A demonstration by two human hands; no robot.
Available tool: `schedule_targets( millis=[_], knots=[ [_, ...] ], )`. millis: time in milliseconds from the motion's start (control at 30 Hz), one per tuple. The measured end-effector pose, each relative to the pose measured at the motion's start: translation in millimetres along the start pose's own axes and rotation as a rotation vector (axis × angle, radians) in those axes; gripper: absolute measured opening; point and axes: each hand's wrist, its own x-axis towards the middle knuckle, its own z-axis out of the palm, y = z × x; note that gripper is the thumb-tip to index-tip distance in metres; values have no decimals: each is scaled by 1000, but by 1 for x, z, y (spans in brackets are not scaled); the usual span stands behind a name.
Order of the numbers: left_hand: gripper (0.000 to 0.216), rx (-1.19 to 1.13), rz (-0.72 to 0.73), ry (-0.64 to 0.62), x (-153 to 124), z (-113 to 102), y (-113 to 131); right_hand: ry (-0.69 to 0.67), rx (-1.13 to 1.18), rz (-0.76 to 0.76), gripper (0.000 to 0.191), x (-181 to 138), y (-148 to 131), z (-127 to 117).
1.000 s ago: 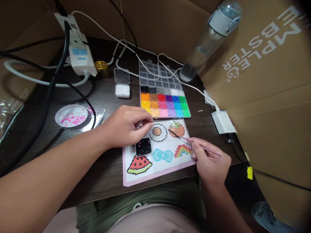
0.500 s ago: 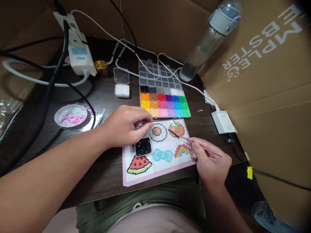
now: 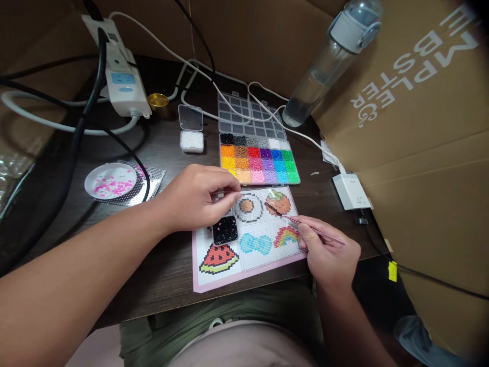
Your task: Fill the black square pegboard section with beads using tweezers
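The hands are apart. The right hand (image 3: 332,250) pinches tweezers (image 3: 315,231), slanting leftward and away to the fruit picture (image 3: 280,205) between both hands, nearer the right. The left hand (image 3: 202,196) curls beside the bead box (image 3: 225,230); I can't tell whether it holds anything.

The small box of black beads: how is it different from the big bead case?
The small box holds mostly black beads with a few pink ones; the bead case holds many colours, sorted into compartments. The small box is much smaller than the bead case. The small box sits on the pattern sheet beside the left hand; the bead case lies on the table. Both hold beads.
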Motion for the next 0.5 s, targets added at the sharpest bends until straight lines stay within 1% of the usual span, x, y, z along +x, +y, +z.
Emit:
schedule_targets(
  millis=[400,500],
  knots=[
    [16,3,1,-5,0,-1,0,32,36,-4,12,-1,2,-1],
    [16,9,2,-6,0,-1,0,57,95,2,12,0,4,0]
  ],
)
